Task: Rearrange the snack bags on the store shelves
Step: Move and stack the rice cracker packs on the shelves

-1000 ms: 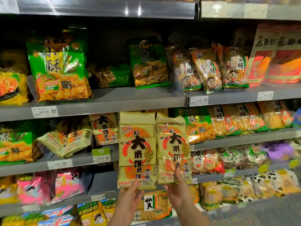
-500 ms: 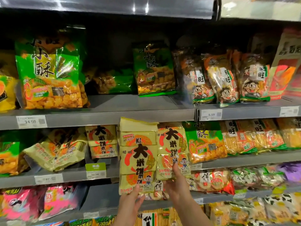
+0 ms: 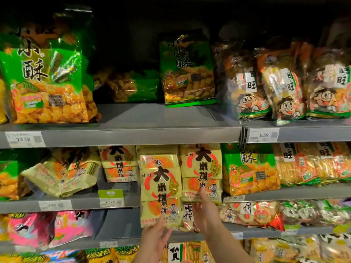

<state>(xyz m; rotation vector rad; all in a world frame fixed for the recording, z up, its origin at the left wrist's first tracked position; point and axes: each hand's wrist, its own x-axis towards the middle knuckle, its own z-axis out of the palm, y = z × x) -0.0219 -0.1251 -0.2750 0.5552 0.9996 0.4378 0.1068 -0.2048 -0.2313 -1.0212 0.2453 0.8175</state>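
Note:
My left hand point(image 3: 155, 238) grips the bottom edge of a yellow rice cracker bag point(image 3: 160, 186) and holds it upright in front of the middle shelf point(image 3: 83, 204). To its right, my right hand point(image 3: 205, 215) supports a second, matching yellow bag point(image 3: 201, 173) from below, with a finger lying up its front. This bag's top reaches under the upper shelf point(image 3: 133, 134), and its lower edge overlaps the middle shelf's front rail. The two bags touch side by side. A third bag of the same kind point(image 3: 118, 164) stands further back on the left.
A slumped yellow bag point(image 3: 62, 177) lies left on the middle shelf. A green snack bag point(image 3: 248, 171) stands directly right of the held bags. Green bags point(image 3: 45, 80) and cartoon-face packs point(image 3: 283, 86) fill the upper shelf. Pink bags point(image 3: 47, 228) sit lower left.
Both hands have lifted the two yellow bags up and in toward the middle shelf. The right bag now sits deeper and higher than the left one. The view has closed in.

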